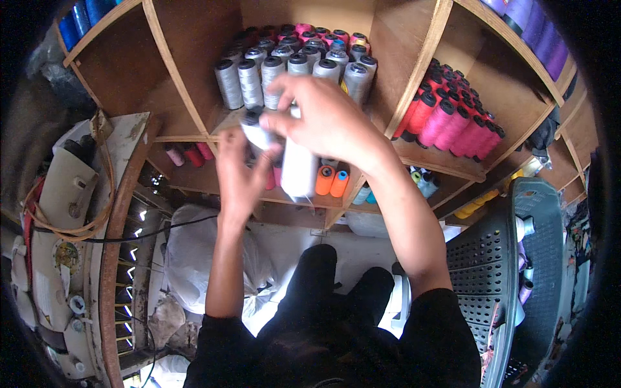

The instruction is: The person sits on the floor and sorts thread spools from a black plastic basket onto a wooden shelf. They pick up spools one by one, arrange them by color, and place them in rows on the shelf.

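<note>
Both hands are raised before the wooden shelf (194,116), at the front edge of its middle compartment. The right hand (330,119) is clamped around a white thread cone (299,169), held upright. The left hand (239,174) curls around a smaller white spool (257,132). Grey spools (291,71) stand just behind.

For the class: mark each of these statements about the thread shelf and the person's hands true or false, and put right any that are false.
1. The right hand grips a white spool. True.
2. The left hand hangs empty at the person's side. False: it is raised to the shelf, on a pale spool.
3. Grey spools fill the compartment above the hands. True.
4. The pink spools stand left of the grey ones. False: they stand to the right.
5. A dark perforated crate stands at the person's right. True.
</note>
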Motion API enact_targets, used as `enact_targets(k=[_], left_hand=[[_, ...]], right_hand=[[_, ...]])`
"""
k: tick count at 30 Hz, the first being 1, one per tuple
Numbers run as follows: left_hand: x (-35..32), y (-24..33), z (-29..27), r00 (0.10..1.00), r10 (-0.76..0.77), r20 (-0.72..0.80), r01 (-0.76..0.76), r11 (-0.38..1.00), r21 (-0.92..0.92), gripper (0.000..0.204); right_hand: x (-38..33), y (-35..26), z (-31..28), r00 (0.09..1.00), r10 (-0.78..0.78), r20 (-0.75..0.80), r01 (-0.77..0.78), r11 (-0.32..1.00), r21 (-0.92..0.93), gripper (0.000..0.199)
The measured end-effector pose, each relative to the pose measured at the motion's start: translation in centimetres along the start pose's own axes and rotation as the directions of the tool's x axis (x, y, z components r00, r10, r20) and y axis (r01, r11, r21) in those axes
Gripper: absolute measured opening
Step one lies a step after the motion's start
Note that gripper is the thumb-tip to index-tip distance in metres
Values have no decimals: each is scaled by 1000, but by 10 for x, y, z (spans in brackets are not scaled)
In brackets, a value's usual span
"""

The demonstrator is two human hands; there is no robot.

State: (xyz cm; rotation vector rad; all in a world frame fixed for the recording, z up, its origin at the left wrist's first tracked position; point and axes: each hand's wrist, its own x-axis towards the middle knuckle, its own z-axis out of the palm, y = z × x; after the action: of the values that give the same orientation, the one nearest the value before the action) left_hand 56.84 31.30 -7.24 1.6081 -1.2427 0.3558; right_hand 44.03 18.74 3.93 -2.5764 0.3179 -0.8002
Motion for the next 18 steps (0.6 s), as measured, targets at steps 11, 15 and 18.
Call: enact_targets(k=[11,15,18], left_hand=[[48,-70,22,947,-42,-317,132,955,267,44],[38,-68,31,933,-30,-358,127,960,250,43],[21,-76,39,912,-19,-410,116,970,214,37]], right_hand=[[81,45,106,894,-102,-437,51,991,-127,60],[50,51,144,909,-26,-417,-8,997,-80,63],[32,50,160,886,66,-459,-102,993,-55,50]])
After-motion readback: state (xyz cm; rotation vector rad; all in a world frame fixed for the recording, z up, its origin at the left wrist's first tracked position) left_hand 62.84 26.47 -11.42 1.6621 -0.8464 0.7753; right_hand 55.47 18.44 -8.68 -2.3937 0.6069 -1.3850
